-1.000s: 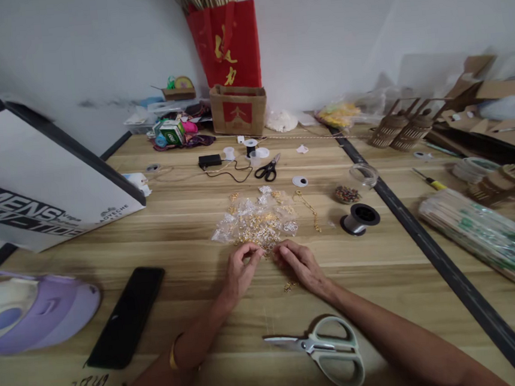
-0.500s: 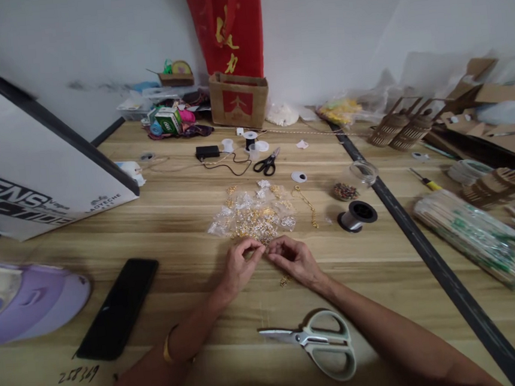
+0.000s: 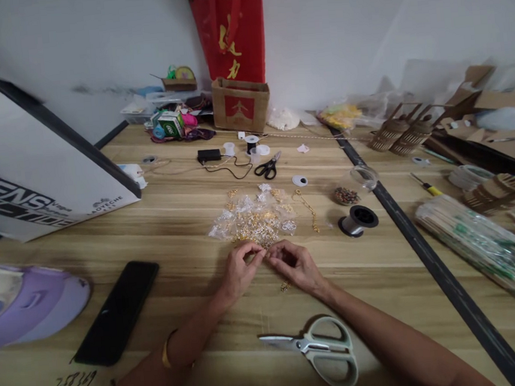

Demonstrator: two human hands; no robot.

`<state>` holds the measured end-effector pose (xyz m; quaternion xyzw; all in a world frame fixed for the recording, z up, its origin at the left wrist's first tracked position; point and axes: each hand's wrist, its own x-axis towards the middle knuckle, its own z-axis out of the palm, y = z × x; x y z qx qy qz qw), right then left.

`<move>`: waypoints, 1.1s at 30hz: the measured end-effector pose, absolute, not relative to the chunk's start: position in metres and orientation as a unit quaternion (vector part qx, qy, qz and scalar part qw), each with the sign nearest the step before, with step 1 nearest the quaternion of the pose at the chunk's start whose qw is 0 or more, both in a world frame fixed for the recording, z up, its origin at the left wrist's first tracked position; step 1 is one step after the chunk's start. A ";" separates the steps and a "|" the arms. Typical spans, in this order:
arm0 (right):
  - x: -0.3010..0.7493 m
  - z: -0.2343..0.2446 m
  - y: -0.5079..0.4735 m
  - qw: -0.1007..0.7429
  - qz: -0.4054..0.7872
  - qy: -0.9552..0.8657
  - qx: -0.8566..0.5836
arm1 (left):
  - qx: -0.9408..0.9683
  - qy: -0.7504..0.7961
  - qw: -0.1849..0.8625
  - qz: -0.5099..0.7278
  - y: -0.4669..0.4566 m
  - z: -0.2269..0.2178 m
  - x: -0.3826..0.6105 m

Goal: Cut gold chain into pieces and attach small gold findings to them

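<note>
My left hand [image 3: 245, 270] and my right hand [image 3: 296, 266] meet fingertip to fingertip at the near edge of a pile of small gold and silver beads and findings [image 3: 257, 217], partly in clear plastic bags. Thumb and forefinger of each hand are pinched together; whatever lies between them is too small to make out. A short bit of gold chain [image 3: 285, 286] lies on the table just below my right hand. Closer to me rest scissors with pale green handles [image 3: 327, 349], blades pointing left. To the right of the pile lies a gold chain bracelet [image 3: 307, 208].
A wire spool [image 3: 358, 221] and a tub of mixed beads [image 3: 347, 195] stand on the right. Black scissors [image 3: 268, 167] lie behind the pile. At left are a black phone [image 3: 117, 313], a purple visor [image 3: 32, 300] and a large white box [image 3: 43, 169]. Wrapped sticks [image 3: 474, 246] lie far right.
The view has tilted slightly, so things sit a little lower in the picture. My hands stay pinched together in the same place, with only slight finger movement.
</note>
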<state>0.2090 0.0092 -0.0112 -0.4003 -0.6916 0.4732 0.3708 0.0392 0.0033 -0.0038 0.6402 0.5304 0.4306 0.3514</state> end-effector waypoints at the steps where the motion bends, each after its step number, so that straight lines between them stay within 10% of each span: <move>1: 0.209 -0.012 0.009 0.370 0.474 -0.695 -0.395 | 0.640 0.530 0.352 0.431 0.003 -0.004 0.039; 33: 0.209 -0.009 0.010 0.386 0.404 -0.717 -0.417 | 0.640 0.531 0.341 0.440 0.006 -0.002 0.033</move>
